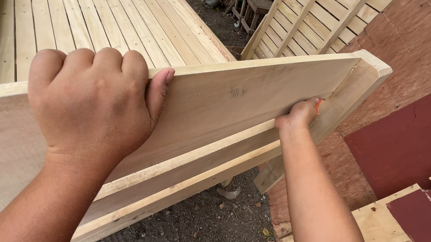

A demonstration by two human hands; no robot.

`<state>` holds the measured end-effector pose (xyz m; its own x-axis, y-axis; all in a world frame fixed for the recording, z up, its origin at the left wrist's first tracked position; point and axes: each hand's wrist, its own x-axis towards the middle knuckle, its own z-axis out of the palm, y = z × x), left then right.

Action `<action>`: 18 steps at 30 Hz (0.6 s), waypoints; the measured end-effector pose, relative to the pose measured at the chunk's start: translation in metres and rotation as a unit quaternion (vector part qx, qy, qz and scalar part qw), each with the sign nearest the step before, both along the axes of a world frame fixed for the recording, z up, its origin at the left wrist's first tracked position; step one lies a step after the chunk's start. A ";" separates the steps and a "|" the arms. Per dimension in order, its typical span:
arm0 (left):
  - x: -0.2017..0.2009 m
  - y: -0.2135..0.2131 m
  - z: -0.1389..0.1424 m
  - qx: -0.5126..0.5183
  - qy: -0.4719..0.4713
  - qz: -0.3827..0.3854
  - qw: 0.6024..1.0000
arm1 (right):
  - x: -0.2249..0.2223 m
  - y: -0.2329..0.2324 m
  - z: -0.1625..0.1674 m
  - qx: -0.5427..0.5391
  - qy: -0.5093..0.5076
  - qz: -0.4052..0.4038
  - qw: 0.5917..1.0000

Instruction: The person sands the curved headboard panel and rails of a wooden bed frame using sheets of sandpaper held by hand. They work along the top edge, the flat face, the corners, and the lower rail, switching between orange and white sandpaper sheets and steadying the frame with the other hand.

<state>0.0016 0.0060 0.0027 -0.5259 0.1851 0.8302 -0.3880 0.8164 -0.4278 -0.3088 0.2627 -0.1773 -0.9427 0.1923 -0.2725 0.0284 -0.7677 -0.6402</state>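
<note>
Left hand (93, 101) fingers clamped over top edge of pale wooden board (218, 99), right hand (298, 117) pinching orange pencil (317, 103) near end post (357, 83); marking unfinished, nothing fastened yet.

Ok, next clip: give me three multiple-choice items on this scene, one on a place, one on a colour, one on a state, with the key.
1. Where is the left hand?
A. On the top edge of the pale wooden board
B. On the ground
C. On the slatted platform

2. What colour is the tip of the small tool by the right hand?
A. Blue
B. Orange
C. Green

3. How does the left hand stand?
A. Flat and open
B. Pointing
C. Curled shut over the board's edge

Key: 1 A, fingers wrap the board's upper edge; 2 B, an orange tip shows at the fingers; 3 C, the knuckles are bent and the thumb pressed on the board's near face.
</note>
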 end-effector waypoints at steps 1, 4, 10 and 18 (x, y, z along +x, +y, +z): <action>-0.004 -0.004 0.002 0.018 -0.001 -0.013 1.000 | 0.002 -0.013 0.004 -0.001 0.008 0.001 1.000; 0.001 0.000 0.004 0.036 -0.039 -0.033 0.998 | 0.045 -0.043 -0.008 -0.015 0.031 0.025 0.999; 0.036 -0.005 -0.020 0.012 -0.052 -0.081 0.995 | 0.131 -0.103 -0.002 -0.071 0.066 0.097 0.991; 0.135 -0.055 -0.137 0.169 -0.166 -0.191 0.953 | 0.259 -0.213 0.004 -0.098 0.092 0.178 0.975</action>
